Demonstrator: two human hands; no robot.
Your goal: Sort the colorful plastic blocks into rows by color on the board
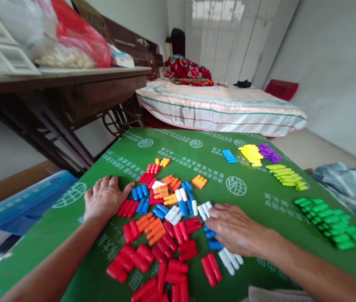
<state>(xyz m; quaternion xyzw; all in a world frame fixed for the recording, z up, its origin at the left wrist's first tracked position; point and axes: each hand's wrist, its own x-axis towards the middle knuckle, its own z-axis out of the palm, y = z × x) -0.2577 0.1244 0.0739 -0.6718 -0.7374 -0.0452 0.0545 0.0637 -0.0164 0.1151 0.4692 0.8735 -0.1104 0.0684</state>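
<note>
My left hand [105, 199] lies flat on the green table with its fingers apart. Its thumb points toward a group of blue caps [140, 192], and red caps [128, 208] lie just beside it. Over on the right side of the pile, my right hand [233, 228] is curled down, fingertips closed at a cluster of white caps [203, 209]. Blue caps [215, 244] lie partly hidden under that hand, and more white caps [231, 261] lie below it. Small finger-shaped plastic caps, mostly red, orange [155, 230], blue and white, are mixed between my hands.
Along the right side lie separate groups of blue [229, 156], yellow [251, 154], purple [269, 153], lime [287, 176] and green caps [332, 222]. A wooden desk [96, 82] with bags stands left; a bed [215, 105] is behind the table [178, 144].
</note>
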